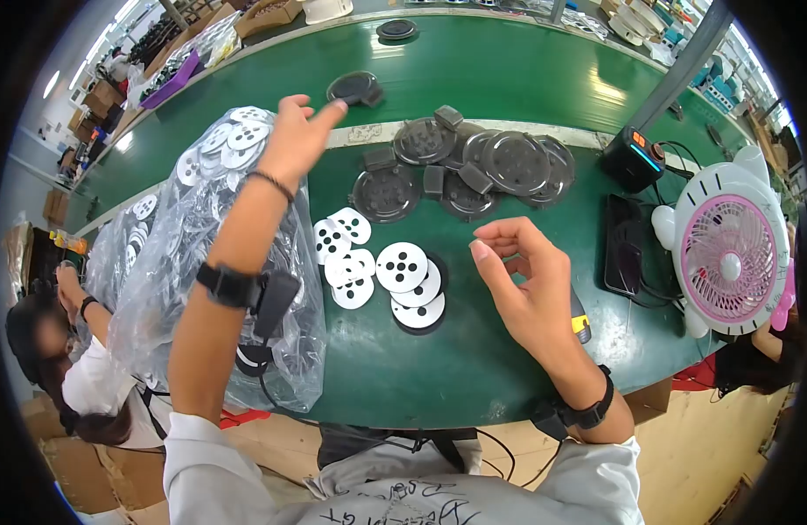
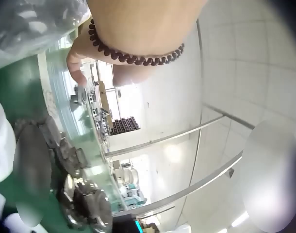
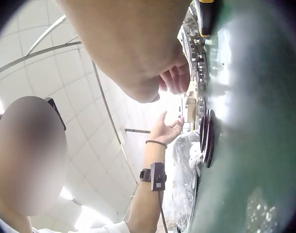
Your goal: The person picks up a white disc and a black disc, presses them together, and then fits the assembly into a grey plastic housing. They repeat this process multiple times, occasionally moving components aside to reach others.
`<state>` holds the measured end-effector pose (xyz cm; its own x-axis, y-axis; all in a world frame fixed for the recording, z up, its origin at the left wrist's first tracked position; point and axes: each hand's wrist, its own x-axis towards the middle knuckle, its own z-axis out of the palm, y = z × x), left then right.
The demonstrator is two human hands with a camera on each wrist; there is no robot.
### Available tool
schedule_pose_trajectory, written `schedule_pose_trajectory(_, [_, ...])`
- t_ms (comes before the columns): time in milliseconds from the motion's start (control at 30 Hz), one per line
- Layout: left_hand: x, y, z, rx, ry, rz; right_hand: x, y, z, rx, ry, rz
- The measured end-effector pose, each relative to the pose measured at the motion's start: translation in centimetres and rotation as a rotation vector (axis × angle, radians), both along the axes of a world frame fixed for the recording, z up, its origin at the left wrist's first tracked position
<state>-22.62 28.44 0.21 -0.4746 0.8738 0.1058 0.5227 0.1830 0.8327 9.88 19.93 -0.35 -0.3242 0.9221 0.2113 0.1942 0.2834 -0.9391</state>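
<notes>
My left hand (image 1: 297, 140) reaches over the far edge of the table, fingers apart and holding nothing. Its thumb tip comes close to a dark round part (image 1: 353, 86) with a small block, which lies on the green belt. Over the table on the right, my right hand (image 1: 530, 276) hangs with loosely bent fingers and nothing between them. Left of it, white discs with dark holes (image 1: 402, 266) overlap on a black round piece (image 1: 421, 330). More white discs (image 1: 353, 293) lie loose beside them. Several dark round parts (image 1: 386, 192) with blocks cluster behind.
A clear plastic bag (image 1: 303, 350) full of white discs fills the table's left side. To the right are a phone (image 1: 624, 245), a black box with a lit display (image 1: 633, 159), a pink and white fan (image 1: 727, 254) and a yellow-black tool (image 1: 580, 325). Another person (image 1: 97, 376) sits at left.
</notes>
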Motion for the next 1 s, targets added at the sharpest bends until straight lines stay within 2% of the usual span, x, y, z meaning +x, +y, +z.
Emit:
schedule_pose_trajectory(33, [0.3,-0.8,-0.4,-0.001,0.008,-0.003,0.0,0.0,0.1,-0.005,-0.013,-0.004])
schedule_pose_trajectory(100, [2.6,-3.2,-0.2,-0.105,0.242,-0.279,0.0,-0.2,0.4,-0.011,-0.018,0.009])
schedule_pose_trajectory(167, [3.1,-3.9,-1.2,-0.121,0.423,-0.454,0.0,-0.4,0.3,-0.022,-0.035,0.039])
schedule_pose_trajectory(200, [4.6,-4.6,0.2,-0.224,0.472,-0.436,-0.1,-0.4,0.1,-0.018,-0.051,0.074])
schedule_pose_trajectory(233, [4.8,-4.3,-0.2,-0.222,0.472,-0.432,-0.1,-0.3,0.1,-0.011,-0.065,0.104])
schedule_pose_trajectory(300, [5.1,-3.9,-0.8,-0.139,0.595,-0.536,-0.3,-0.5,-0.1,-0.005,-0.071,0.107])
schedule_pose_trajectory(333, [5.2,-4.1,-1.0,-0.199,0.538,-0.606,-0.3,-0.5,-0.1,0.001,-0.076,0.109])
schedule_pose_trajectory(367, [5.4,-4.6,-1.1,-0.198,0.537,-0.603,-0.3,-0.4,0.0,0.002,-0.077,0.112])
schedule_pose_trajectory(433, [6.2,-6.0,-1.5,-0.238,0.69,-0.629,-0.1,-0.3,-0.1,-0.018,-0.073,0.103])
schedule_pose_trajectory(500, [6.7,-6.9,-1.6,-0.244,0.659,-0.633,-0.1,-0.4,-0.5,0.038,-0.077,0.134])
schedule_pose_trajectory(567, [7.3,-8.0,-0.4,0.039,0.799,-0.608,-0.2,-0.1,-0.6,0.106,-0.082,0.176])
schedule_pose_trajectory(633, [7.9,-10.0,1.4,0.089,0.738,-0.675,-0.3,-0.3,-0.7,0.202,-0.109,0.235])
schedule_pose_trajectory(700, [7.8,-11.6,1.5,-0.14,0.456,-0.933,-0.3,-0.4,-0.8,0.188,-0.116,0.221])
schedule_pose_trajectory(733, [7.8,-12.5,0.3,-0.085,0.46,-0.921,-0.4,-0.4,-0.8,0.178,-0.122,0.212])
schedule_pose_trajectory(867, [8.4,-12.9,0.7,-0.035,0.422,-0.827,-0.4,-0.3,-1.1,0.131,-0.123,0.208])
schedule_pose_trajectory(900, [9.0,-13.2,1.2,-0.032,0.419,-0.828,-0.6,-0.4,-1.1,0.05,-0.041,0.193])
schedule_pose_trajectory(967, [10.3,-13.9,2.1,0.069,0.142,-0.687,-0.9,-0.7,-0.9,-0.03,0.038,0.172])
schedule_pose_trajectory(1000, [10.7,-14.2,2.2,0.107,0.204,-0.627,-0.9,-0.9,-0.7,-0.148,0.162,0.241])
